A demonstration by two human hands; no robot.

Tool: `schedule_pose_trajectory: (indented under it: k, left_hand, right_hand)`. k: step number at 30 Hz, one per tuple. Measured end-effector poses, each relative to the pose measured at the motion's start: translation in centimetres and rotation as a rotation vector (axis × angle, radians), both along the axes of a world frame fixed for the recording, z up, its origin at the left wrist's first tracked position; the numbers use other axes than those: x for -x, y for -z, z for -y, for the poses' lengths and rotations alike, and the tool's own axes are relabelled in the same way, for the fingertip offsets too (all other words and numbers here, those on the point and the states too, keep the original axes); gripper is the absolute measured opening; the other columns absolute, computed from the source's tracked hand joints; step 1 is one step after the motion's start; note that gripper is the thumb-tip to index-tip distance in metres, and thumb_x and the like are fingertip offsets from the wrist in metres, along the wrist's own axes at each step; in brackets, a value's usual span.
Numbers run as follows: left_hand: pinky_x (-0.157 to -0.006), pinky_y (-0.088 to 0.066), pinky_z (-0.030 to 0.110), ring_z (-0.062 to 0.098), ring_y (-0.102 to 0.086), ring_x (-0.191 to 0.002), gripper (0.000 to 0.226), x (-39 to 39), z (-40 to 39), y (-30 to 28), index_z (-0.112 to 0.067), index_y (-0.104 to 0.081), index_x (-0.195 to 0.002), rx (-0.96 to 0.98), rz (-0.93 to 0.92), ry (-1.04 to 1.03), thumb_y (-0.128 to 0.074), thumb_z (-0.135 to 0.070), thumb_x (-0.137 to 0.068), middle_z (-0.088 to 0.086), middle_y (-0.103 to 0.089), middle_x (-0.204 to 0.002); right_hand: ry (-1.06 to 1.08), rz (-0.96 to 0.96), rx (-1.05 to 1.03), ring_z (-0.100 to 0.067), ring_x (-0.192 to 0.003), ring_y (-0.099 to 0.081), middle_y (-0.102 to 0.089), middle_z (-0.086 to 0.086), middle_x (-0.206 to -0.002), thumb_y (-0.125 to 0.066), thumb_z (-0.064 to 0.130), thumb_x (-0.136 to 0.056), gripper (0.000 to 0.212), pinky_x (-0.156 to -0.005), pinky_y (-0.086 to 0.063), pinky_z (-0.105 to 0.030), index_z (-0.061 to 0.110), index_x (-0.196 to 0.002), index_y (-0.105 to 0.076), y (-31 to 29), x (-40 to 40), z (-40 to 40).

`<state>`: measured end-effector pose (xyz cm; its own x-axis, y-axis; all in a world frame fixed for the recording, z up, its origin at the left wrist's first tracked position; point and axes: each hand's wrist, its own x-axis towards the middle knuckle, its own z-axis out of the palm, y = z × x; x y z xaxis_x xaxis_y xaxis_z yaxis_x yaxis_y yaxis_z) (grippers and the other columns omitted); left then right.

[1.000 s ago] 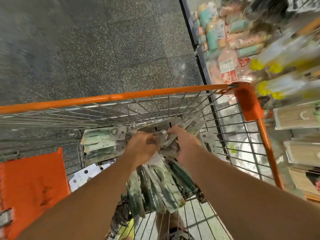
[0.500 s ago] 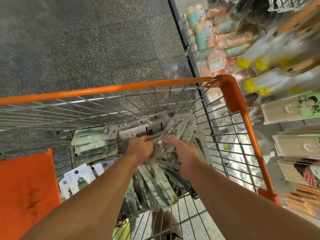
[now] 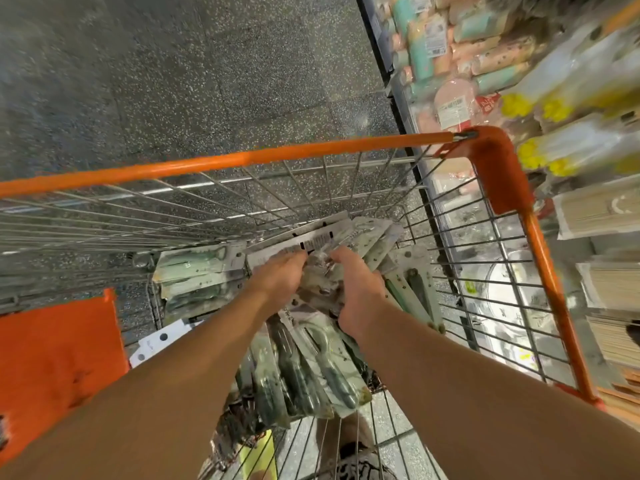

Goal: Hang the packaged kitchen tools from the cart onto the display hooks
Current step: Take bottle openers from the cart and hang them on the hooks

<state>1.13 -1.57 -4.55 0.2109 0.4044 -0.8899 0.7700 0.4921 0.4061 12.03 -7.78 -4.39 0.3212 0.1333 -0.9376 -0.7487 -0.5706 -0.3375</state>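
Left hand (image 3: 280, 277) and right hand (image 3: 358, 289) both curled on clear-wrapped bundle of packaged tools (image 3: 320, 282), inside cart (image 3: 242, 159). More packs (image 3: 194, 271) lie left; fan of packs (image 3: 311, 368) lies below forearms. Wire side stands between hands and display shelf (image 3: 588, 220) at right. Orange flap (image 3: 52, 358) at left.

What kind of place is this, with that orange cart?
Most likely a shop aisle during restocking. A wire shopping cart with orange trim holds a pile of packaged kitchen tools, which both hands are gathering. Beside it a display rack is crowded with packaged goods, above a speckled tile floor.
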Motion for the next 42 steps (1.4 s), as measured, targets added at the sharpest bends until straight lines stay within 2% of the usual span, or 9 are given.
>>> schedule_pose_trajectory:
  k: [5, 9, 17, 22, 24, 30, 34, 39, 42]
  left_hand:
    - [-0.077, -0.051, 0.034, 0.020, -0.063, -0.080, 0.033, -0.7, -1.5, -2.8, -0.018, -0.062, -0.086, 0.032, -0.007, 0.101, -0.050, -0.045, -0.101, 0.006, -0.066, -0.089]
    - [-0.107, -0.046, 0.053, 0.024, -0.060, -0.109, 0.044, 0.4, -1.5, -4.9, -0.037, -0.068, -0.088, 0.033, 0.045, 0.285, -0.054, -0.069, -0.061, 0.000, -0.064, -0.115]
    - [-0.088, -0.049, 0.036, 0.024, -0.060, -0.102, 0.005, 0.6, 0.1, -9.0, -0.033, -0.054, -0.102, -0.237, 0.033, 0.367, -0.055, -0.036, -0.107, -0.001, -0.062, -0.112]
    - [-0.100, -0.057, 0.053, 0.035, -0.070, -0.110, 0.062, 2.8, 1.3, -13.0, -0.016, -0.066, -0.113, -0.157, 0.089, 0.185, -0.070, -0.049, -0.060, 0.012, -0.072, -0.121]
    - [-0.097, -0.057, 0.050, 0.036, -0.070, -0.105, 0.072, 3.6, 1.9, -15.3, -0.010, -0.068, -0.121, -0.143, 0.173, 0.161, -0.069, -0.052, -0.063, 0.016, -0.073, -0.119]
    - [-0.080, -0.048, 0.024, 0.027, -0.061, -0.115, 0.027, 5.6, 5.2, -23.2, -0.009, -0.055, -0.134, -0.341, 0.418, 0.159, -0.055, -0.018, -0.109, 0.015, -0.062, -0.126]
    - [-0.085, -0.049, 0.021, 0.005, -0.061, -0.100, 0.038, 6.5, 8.5, -29.3, -0.019, -0.052, -0.133, -0.449, 0.653, 0.209, -0.068, -0.030, -0.100, -0.009, -0.064, -0.112]
    - [-0.105, -0.055, 0.049, 0.027, -0.069, -0.115, 0.051, 4.1, 12.3, -35.6, -0.031, -0.068, -0.124, -0.539, 0.839, 0.104, -0.058, -0.063, -0.085, 0.004, -0.074, -0.120]
    - [-0.099, -0.057, 0.049, 0.019, -0.071, -0.114, 0.048, 2.4, 15.3, -39.6, -0.035, -0.062, -0.130, -0.601, 0.941, 0.136, -0.059, -0.065, -0.092, -0.005, -0.075, -0.119]
  right_hand:
    - [0.022, -0.183, -0.020, -0.042, -0.094, -0.076, -0.074, -0.020, -0.114, -0.090, 0.037, -0.041, 0.095, -0.085, -0.058, -0.063, 0.017, -0.128, -0.059, 0.3, -0.3, 2.1]
    - [0.027, -0.217, -0.065, -0.043, -0.097, -0.073, -0.071, -0.021, -0.118, -0.093, 0.033, -0.031, 0.106, -0.085, -0.056, -0.068, 0.013, -0.130, -0.062, -1.9, -0.7, 3.9]
    - [0.078, -0.131, -0.203, -0.033, -0.067, -0.071, -0.074, -0.017, -0.071, -0.062, 0.022, -0.090, 0.019, -0.076, -0.060, -0.052, 0.003, -0.090, -0.066, -10.1, -0.1, 5.5]
    - [0.056, -0.129, -0.325, -0.041, -0.109, -0.070, -0.071, -0.022, -0.122, -0.084, 0.031, -0.059, 0.068, -0.103, -0.047, -0.067, 0.008, -0.120, -0.067, -15.2, 1.8, 7.1]
    - [0.041, -0.086, -0.381, -0.039, -0.109, -0.067, -0.069, -0.021, -0.120, -0.075, 0.035, -0.073, 0.053, -0.105, -0.048, -0.055, 0.006, -0.116, -0.067, -17.8, 2.9, 7.7]
    - [-0.093, -0.057, -0.674, -0.026, -0.073, -0.075, -0.076, -0.014, -0.087, -0.051, 0.022, -0.090, 0.031, -0.058, -0.061, -0.030, 0.003, -0.104, -0.071, -26.0, 5.1, 10.1]
    - [-0.191, 0.206, -0.687, -0.037, -0.097, -0.071, -0.070, -0.021, -0.118, -0.056, 0.013, -0.057, 0.073, -0.079, -0.061, -0.046, -0.001, -0.127, -0.067, -31.4, 6.7, 11.6]
    - [-0.139, 0.582, -0.737, -0.016, -0.093, -0.076, -0.075, -0.005, -0.118, -0.074, 0.041, -0.088, 0.049, -0.058, -0.059, -0.024, 0.019, -0.131, -0.061, -39.4, 7.9, 15.8]
    - [-0.067, 0.706, -0.791, -0.021, -0.102, -0.074, -0.076, -0.002, -0.116, -0.073, 0.032, -0.093, 0.041, -0.071, -0.063, -0.034, 0.023, -0.130, -0.058, -44.3, 7.4, 20.2]
